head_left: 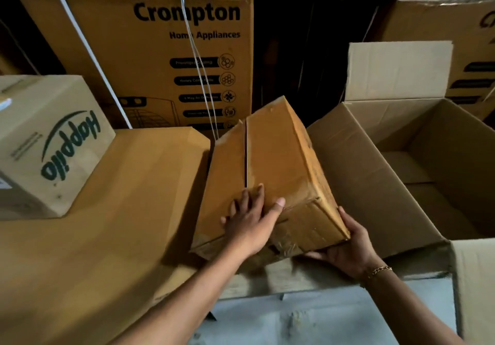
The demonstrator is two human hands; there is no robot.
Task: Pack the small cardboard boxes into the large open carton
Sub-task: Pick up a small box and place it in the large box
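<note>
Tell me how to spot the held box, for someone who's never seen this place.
Find the tall Crompton carton at the back. Just below it, beside the large open carton, a plain brown box tilts between the left hand and right hand. Unlike the Happilo box, it shows no print.

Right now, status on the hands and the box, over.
Left hand flat on tilted brown cardboard box, right hand gripping its near corner. Large open carton beside it, flap between.
</note>
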